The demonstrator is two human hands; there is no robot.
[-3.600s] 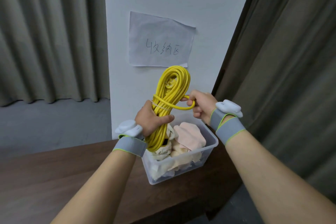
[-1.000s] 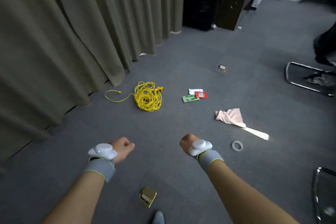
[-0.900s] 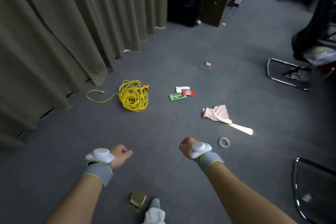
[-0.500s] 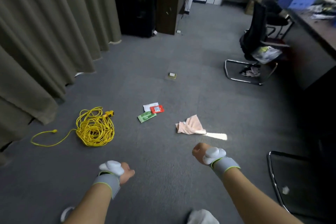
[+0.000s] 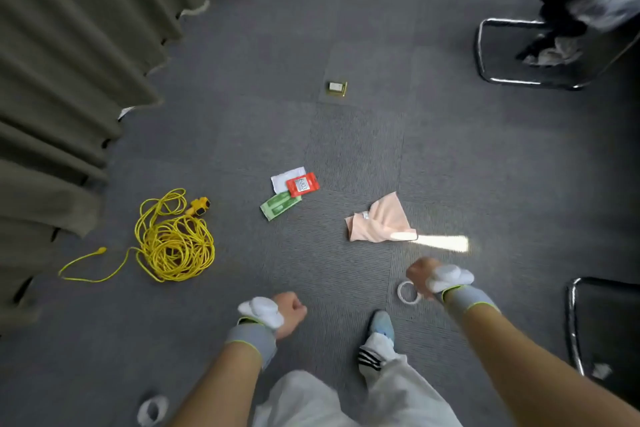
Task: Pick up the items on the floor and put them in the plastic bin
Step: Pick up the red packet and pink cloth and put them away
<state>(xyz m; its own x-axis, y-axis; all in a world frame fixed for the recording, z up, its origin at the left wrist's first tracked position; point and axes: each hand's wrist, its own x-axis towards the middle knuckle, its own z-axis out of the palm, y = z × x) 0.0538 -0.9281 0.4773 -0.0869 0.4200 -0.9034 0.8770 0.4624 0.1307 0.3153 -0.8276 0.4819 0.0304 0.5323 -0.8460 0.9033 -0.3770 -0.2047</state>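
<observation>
- Left hand (image 5: 290, 313): curled in a fist, empty, held out low.
- Right hand (image 5: 420, 274): likewise fisted, empty, above tape ring (image 5: 408, 292).
- Yellow cable (image 5: 175, 241): on floor (image 5: 450, 149), ten o'clock of left hand.
- Packets (image 5: 289, 191): twelve o'clock of left hand.
- Pink cloth (image 5: 380, 222): eleven o'clock of right hand.

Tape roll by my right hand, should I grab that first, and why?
Probably yes: reach the right hand down to the tape roll. It lies on the carpet just beside that hand, nearer than the pink cloth, and both fists hold nothing.

tape ring (image 5: 408, 292) partly hidden, chair (image 5: 606, 333) cropped
</observation>
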